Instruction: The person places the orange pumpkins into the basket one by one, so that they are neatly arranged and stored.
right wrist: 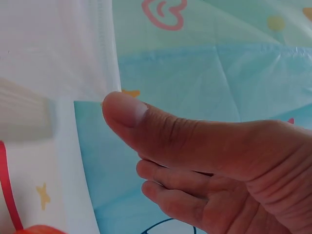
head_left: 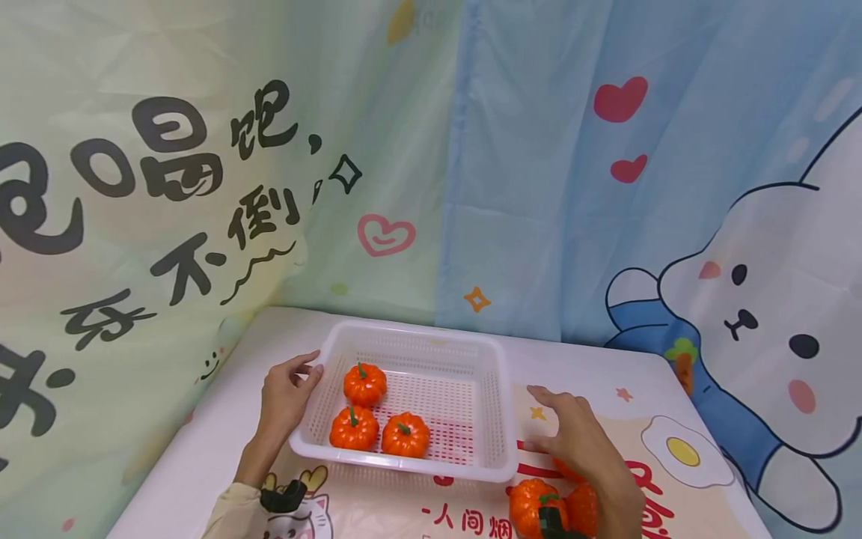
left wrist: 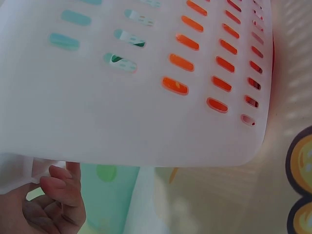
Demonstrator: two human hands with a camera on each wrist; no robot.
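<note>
A white perforated plastic basket (head_left: 503, 419) sits over the table with three small orange pumpkins (head_left: 364, 385) inside, gathered on its left side. My left hand (head_left: 286, 397) holds the basket's left rim, and in the left wrist view its fingers (left wrist: 63, 187) curl at the rim's edge. Beyond the basket's right side, my right hand (head_left: 579, 434) is held with thumb and fingers apart and nothing between them. Its thumb (right wrist: 126, 109) overlaps the basket's edge in the right wrist view. More orange pumpkins (head_left: 535, 503) lie beneath the right forearm, partly hidden by it.
The table (head_left: 566, 364) has a printed cover with a fried egg, red lettering and a cartoon cat. Behind it hangs a patterned curtain (head_left: 512, 224) with hearts, dark characters and a large white cartoon animal. Black bands (head_left: 283, 496) circle both wrists.
</note>
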